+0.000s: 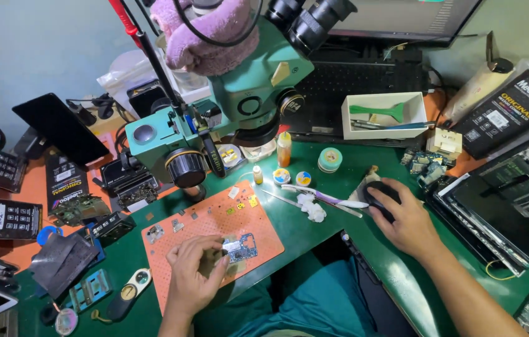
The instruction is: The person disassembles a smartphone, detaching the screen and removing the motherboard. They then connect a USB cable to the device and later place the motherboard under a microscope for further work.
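My left hand rests on an orange perforated work mat and pinches the edge of a small blue circuit board lying on it. My right hand lies over a black computer mouse on the green bench mat, fingers wrapped around it. A green stereo microscope stands above and behind the orange mat. White tissue wads and tweezers lie between the two hands.
Small bottles and round jars stand behind the mat. A white tray with a green tool sits at the back by a black keyboard. Dismantled phones and boxes crowd the right; phone parts and packages crowd the left.
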